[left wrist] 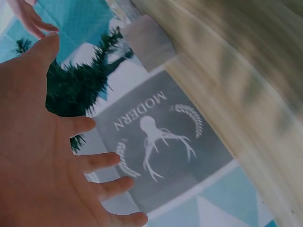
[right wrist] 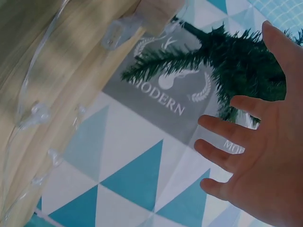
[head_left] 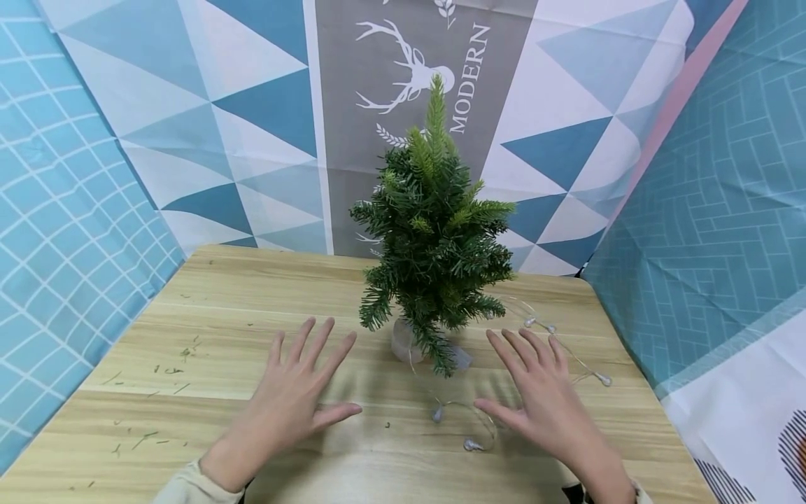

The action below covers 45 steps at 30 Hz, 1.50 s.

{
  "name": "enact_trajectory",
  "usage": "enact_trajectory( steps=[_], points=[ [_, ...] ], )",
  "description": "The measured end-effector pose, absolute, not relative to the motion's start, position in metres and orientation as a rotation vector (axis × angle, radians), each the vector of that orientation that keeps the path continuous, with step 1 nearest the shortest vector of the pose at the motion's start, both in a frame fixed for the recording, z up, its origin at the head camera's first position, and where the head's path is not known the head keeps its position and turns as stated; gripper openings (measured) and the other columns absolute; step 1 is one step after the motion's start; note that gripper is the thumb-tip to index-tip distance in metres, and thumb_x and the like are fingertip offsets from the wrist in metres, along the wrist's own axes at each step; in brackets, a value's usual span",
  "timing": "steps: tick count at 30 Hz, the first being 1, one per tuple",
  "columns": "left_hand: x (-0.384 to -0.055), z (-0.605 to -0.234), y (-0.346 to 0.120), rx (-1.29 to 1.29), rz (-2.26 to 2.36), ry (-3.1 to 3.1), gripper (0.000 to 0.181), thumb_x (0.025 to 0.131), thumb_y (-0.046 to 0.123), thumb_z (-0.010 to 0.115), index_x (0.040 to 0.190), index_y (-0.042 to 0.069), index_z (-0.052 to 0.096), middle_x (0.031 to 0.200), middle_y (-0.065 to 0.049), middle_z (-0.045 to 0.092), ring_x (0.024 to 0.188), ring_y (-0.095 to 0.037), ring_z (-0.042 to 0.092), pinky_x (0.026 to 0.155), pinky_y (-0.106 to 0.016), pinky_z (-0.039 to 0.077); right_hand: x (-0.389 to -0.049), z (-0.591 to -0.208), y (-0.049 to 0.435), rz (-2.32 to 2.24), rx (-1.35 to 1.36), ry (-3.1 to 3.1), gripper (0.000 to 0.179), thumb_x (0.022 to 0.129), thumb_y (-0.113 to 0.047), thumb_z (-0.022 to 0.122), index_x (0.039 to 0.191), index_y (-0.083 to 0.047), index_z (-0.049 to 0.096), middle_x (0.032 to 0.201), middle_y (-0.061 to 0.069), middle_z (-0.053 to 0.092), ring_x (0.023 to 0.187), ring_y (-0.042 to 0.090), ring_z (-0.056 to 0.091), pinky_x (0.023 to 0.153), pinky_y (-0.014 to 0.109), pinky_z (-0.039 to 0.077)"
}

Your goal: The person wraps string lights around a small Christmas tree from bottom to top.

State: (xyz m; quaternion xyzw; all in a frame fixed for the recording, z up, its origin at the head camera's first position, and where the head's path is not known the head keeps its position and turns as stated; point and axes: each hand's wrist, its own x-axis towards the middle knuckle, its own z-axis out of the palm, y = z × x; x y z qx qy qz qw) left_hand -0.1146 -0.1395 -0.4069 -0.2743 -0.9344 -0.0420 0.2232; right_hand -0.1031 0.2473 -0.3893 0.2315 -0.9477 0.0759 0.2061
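Observation:
A small artificial Christmas tree [head_left: 434,238] stands upright on a pale round base [head_left: 405,341] towards the back of the table. My left hand [head_left: 292,388] is to the left and in front of it, fingers spread, holding nothing. On the other side my right hand [head_left: 541,395] is spread in the same way, also bare. Both hands are apart from the tree. A thin string of lights with clear bulbs [head_left: 472,444] trails from the base over the tabletop, passing near the right hand. Beside the base lies a translucent box [right wrist: 120,33].
Green needle scraps [head_left: 147,437] are scattered over the left part of the wooden table [head_left: 220,315]. More of the light string, with bulbs [head_left: 602,379], runs along the right side. A patterned cloth [head_left: 264,126] with a deer print hangs behind, and blue cloths flank both sides.

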Motion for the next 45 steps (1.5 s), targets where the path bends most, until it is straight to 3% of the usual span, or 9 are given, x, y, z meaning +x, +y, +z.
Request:
enact_trajectory(
  steps=[6, 13, 17, 22, 26, 30, 33, 40, 45],
  points=[
    [-0.110, -0.402, -0.123, -0.827, -0.057, -2.609, 0.097, 0.078, 0.082, 0.053, 0.154, 0.022, 0.039, 0.157, -0.020, 0.031, 0.142, -0.046, 0.030, 0.110, -0.073, 0.021, -0.104, -0.393, 0.236, 0.158, 0.677, -2.725, 0.097, 0.080, -0.073, 0.065, 0.155, -0.019, 0.036, 0.151, 0.014, 0.044, 0.139, 0.041, 0.036, 0.114, 0.066, 0.017],
    [-0.105, -0.402, -0.097, -0.933, -0.004, -2.616, 0.095, 0.083, 0.085, 0.038, 0.153, 0.021, 0.040, 0.157, -0.021, 0.032, 0.141, -0.046, 0.031, 0.109, -0.072, 0.023, -0.107, -0.394, 0.217, 0.109, 0.736, -2.761, 0.095, 0.079, -0.079, 0.059, 0.149, -0.017, 0.046, 0.143, 0.017, 0.053, 0.133, 0.042, 0.045, 0.112, 0.065, 0.026],
    [-0.102, -0.404, -0.079, -1.006, -0.026, -2.612, 0.094, 0.084, 0.085, 0.037, 0.154, 0.022, 0.038, 0.156, -0.019, 0.034, 0.141, -0.046, 0.032, 0.108, -0.072, 0.026, -0.108, -0.390, 0.206, 0.110, 0.780, -2.846, 0.092, 0.082, -0.079, 0.055, 0.146, -0.014, 0.050, 0.142, 0.019, 0.053, 0.132, 0.042, 0.046, 0.112, 0.065, 0.028],
    [-0.101, -0.408, -0.058, -1.057, -0.020, -2.614, 0.092, 0.083, 0.083, 0.043, 0.152, 0.022, 0.041, 0.157, -0.017, 0.034, 0.141, -0.042, 0.035, 0.108, -0.071, 0.027, -0.109, -0.385, 0.197, 0.168, 0.791, -3.026, 0.082, 0.087, -0.067, 0.062, 0.143, -0.008, 0.053, 0.142, 0.020, 0.053, 0.131, 0.041, 0.047, 0.111, 0.063, 0.031],
    [-0.098, -0.410, -0.045, -1.086, 0.016, -2.673, 0.090, 0.084, 0.082, 0.045, 0.150, 0.021, 0.044, 0.158, -0.015, 0.033, 0.142, -0.041, 0.034, 0.109, -0.070, 0.028, -0.111, -0.386, 0.195, 0.202, 0.812, -3.103, 0.067, 0.089, -0.056, 0.066, 0.132, -0.005, 0.059, 0.129, 0.018, 0.062, 0.121, 0.040, 0.056, 0.104, 0.059, 0.042],
    [-0.097, -0.414, -0.037, -1.102, 0.017, -2.675, 0.088, 0.083, 0.081, 0.047, 0.146, 0.019, 0.049, 0.155, -0.012, 0.039, 0.141, -0.040, 0.036, 0.107, -0.068, 0.032, -0.115, -0.390, 0.193, 0.208, 0.850, -3.096, 0.048, 0.090, -0.048, 0.069, 0.114, -0.006, 0.064, 0.102, 0.011, 0.066, 0.093, 0.030, 0.064, 0.081, 0.048, 0.055],
    [-0.099, -0.419, -0.033, -1.137, -0.016, -2.621, 0.089, 0.083, 0.080, 0.050, 0.145, 0.018, 0.050, 0.155, -0.011, 0.039, 0.142, -0.038, 0.035, 0.106, -0.067, 0.035, -0.117, -0.393, 0.191, 0.234, 0.888, -3.089, 0.036, 0.092, -0.042, 0.069, 0.101, -0.008, 0.064, 0.091, 0.007, 0.064, 0.077, 0.023, 0.061, 0.067, 0.041, 0.054],
    [-0.105, -0.431, -0.032, -1.205, -0.061, -2.583, 0.086, 0.085, 0.075, 0.055, 0.145, 0.014, 0.050, 0.153, -0.010, 0.041, 0.143, -0.034, 0.035, 0.105, -0.066, 0.038, -0.116, -0.399, 0.186, 0.283, 0.940, -3.122, 0.037, 0.092, -0.033, 0.070, 0.107, 0.000, 0.065, 0.086, 0.009, 0.066, 0.078, 0.026, 0.064, 0.072, 0.043, 0.056],
    [-0.107, -0.435, -0.033, -1.226, -0.049, -2.647, 0.081, 0.087, 0.069, 0.058, 0.144, 0.011, 0.050, 0.149, -0.012, 0.047, 0.134, -0.034, 0.047, 0.101, -0.063, 0.043, -0.117, -0.402, 0.187, 0.298, 0.982, -3.137, 0.006, 0.091, -0.011, 0.067, 0.092, -0.007, 0.062, 0.075, 0.001, 0.060, 0.068, 0.018, 0.060, 0.064, 0.036, 0.054]
  ],
)
